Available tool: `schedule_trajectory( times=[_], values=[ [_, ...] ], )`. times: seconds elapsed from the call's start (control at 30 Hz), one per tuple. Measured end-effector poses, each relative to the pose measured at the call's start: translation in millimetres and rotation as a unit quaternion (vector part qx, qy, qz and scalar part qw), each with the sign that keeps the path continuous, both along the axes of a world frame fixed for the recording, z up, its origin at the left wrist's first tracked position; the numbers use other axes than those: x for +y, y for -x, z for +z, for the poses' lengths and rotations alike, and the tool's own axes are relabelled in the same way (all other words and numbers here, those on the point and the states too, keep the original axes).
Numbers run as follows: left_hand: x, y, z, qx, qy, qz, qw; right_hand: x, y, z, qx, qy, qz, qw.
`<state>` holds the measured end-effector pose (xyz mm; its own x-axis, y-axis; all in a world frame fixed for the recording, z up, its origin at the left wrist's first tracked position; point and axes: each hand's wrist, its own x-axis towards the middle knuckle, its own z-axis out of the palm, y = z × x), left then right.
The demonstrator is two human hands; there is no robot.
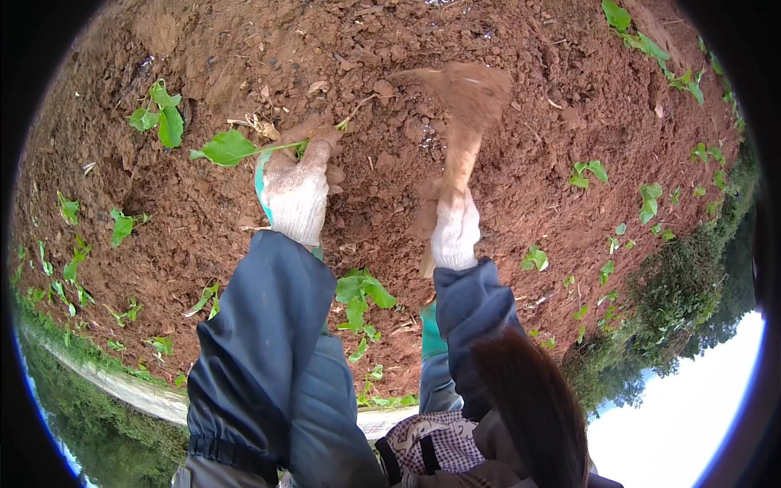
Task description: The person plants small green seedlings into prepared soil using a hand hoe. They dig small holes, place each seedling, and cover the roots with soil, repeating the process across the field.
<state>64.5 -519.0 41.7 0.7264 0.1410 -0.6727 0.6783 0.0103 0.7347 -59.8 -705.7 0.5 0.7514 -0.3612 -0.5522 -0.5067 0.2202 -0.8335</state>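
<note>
My left hand [299, 183], in a soil-stained white knit glove with a green edge, is low over the reddish-brown soil [378, 201]. Between its fingers is a leafy green plant cutting [228, 148]; its leaf points left, and a thin stem shows on the right. The fingertips are partly hidden, so I cannot tell whether they touch the ground. My right hand [455, 229], gloved too, grips the short wooden handle of a hand hoe [470, 97]. The hoe's soil-coated head is blurred and lies beyond the hand, to the right of the cutting.
A leafy plant [360, 293] stands between my legs. Rows of small plants run along the left and right, including one [160, 116] at upper left and another [588, 174] at right. A pale strip [116, 381] and bushes [677, 287] border the field.
</note>
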Motion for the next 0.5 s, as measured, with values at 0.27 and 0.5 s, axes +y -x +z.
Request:
schedule_trajectory(
  times=[0.27,0.5],
  values=[
    [-5,1,0,0.014,0.005,-0.021,1.0,-29,25,4,0.049,-0.078,-0.007,0.996],
    [-7,-6,1,0.007,-0.007,-0.041,0.999,-25,14,48,-0.162,-0.136,-0.095,0.973]
  ],
)
